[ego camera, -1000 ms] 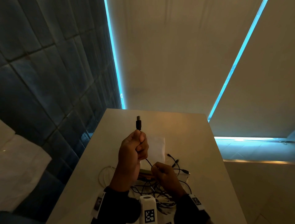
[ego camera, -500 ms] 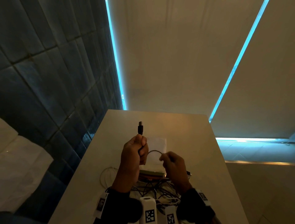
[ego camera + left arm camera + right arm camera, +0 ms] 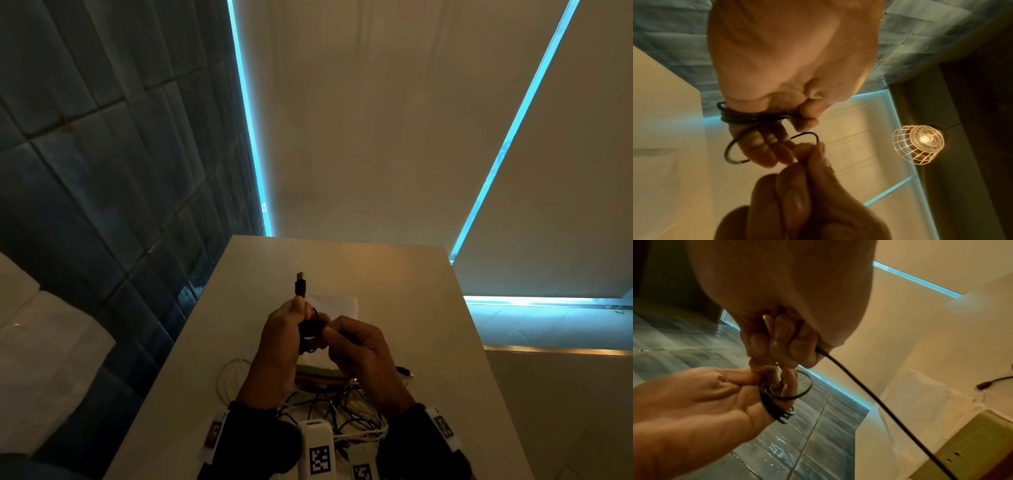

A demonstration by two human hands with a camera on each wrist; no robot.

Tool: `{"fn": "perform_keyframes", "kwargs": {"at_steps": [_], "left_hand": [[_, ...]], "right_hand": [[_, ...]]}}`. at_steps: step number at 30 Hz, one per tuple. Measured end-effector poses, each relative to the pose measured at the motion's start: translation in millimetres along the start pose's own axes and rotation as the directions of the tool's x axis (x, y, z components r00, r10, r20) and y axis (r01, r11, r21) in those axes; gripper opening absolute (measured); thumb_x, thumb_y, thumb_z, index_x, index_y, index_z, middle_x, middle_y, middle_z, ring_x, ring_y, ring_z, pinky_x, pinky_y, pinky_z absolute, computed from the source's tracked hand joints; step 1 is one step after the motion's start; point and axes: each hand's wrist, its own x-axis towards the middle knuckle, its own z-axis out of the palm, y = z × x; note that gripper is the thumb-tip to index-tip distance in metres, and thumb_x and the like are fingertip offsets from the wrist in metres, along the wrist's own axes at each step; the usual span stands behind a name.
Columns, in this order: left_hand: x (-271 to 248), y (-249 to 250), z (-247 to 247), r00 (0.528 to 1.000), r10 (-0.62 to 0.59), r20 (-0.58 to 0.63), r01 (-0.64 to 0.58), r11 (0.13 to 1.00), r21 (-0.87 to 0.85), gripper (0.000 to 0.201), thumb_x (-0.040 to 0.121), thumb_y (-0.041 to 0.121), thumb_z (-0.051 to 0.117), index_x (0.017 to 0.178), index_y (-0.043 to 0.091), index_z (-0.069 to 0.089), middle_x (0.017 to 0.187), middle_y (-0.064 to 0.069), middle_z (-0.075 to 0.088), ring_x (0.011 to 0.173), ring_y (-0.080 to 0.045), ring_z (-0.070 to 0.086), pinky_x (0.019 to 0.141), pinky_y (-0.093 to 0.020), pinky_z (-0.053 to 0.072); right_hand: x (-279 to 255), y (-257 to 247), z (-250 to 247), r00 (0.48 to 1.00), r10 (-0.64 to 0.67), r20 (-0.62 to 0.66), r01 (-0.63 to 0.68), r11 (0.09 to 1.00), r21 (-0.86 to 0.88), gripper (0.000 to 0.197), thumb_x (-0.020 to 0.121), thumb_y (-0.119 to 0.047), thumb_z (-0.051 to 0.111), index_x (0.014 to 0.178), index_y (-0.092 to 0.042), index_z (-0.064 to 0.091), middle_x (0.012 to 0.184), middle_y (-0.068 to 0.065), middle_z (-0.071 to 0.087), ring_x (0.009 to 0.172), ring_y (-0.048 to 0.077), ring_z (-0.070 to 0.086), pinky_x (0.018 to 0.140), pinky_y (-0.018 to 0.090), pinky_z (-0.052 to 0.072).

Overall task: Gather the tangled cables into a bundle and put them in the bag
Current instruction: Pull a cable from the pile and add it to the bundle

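With the coil of black cable (image 3: 306, 334) gripped in the curled left hand (image 3: 279, 337) above the tangle (image 3: 337, 409), each turn is best laid snugly by the right hand (image 3: 363, 353), which pinches the free strand beside the left fingertips.

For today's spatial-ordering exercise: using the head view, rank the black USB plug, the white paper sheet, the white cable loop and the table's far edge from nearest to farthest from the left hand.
1. black USB plug, sticking up just above the left hand.
2. white paper sheet, just beyond, to its right.
3. white cable loop, on the table, down to its left; close to the sheet's rank.
4. table's far edge, well beyond.
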Motion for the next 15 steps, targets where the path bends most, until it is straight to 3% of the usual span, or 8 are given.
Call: {"fn": "perform_keyframes", "kwargs": {"at_steps": [3, 6, 10, 15], "left_hand": [[-2, 1, 0, 0.996, 0.000, 0.088, 0.016, 0.982, -0.187, 0.038, 0.103, 0.026, 0.030, 0.071, 0.010, 0.044, 0.074, -0.011, 0.067, 0.064, -0.022, 0.062, 0.056, -0.029, 0.048], [-3, 6, -2, 0.987, 0.067, 0.147, -0.002, 0.916, -0.402, 0.036, 0.101, 0.027, 0.032, 0.071, 0.011, 0.044, 0.064, -0.007, 0.055, 0.062, -0.021, 0.058, 0.063, -0.030, 0.051], [-3, 8, -1, 0.979, 0.132, 0.157, -0.048, 0.892, -0.450, 0.030, 0.093, 0.029, 0.039, 0.068, 0.012, 0.044, 0.055, 0.002, 0.036, 0.045, -0.009, 0.033, 0.047, -0.022, 0.034], [0, 9, -5, 0.973, 0.184, 0.138, -0.100, 0.880, -0.465, 0.029, 0.093, 0.029, 0.038, 0.070, 0.011, 0.043, 0.052, 0.005, 0.035, 0.040, -0.004, 0.026, 0.043, -0.020, 0.021]], "right_hand": [[-2, 0, 2, 0.993, 0.081, 0.080, -0.079, 0.996, -0.031, 0.024, 0.096, -0.003, 0.052, 0.073, -0.004, 0.060, 0.050, -0.004, 0.041, 0.043, 0.007, 0.035, 0.046, 0.016, 0.033], [-5, 4, 3, 0.982, 0.156, 0.108, -0.155, 0.988, -0.012, 0.024, 0.096, 0.001, 0.048, 0.074, -0.001, 0.057, 0.049, -0.007, 0.045, 0.043, 0.003, 0.043, 0.047, 0.013, 0.039], [-2, 14, 2, 0.980, 0.178, 0.086, -0.176, 0.984, -0.031, 0.028, 0.099, -0.005, 0.045, 0.072, -0.003, 0.054, 0.047, -0.009, 0.046, 0.043, 0.000, 0.047, 0.048, 0.011, 0.041], [-3, 36, 1, 0.976, 0.211, 0.059, -0.207, 0.976, -0.075, 0.029, 0.099, 0.002, 0.040, 0.072, -0.005, 0.048, 0.046, -0.012, 0.052, 0.045, -0.004, 0.053, 0.049, 0.009, 0.042]]}}
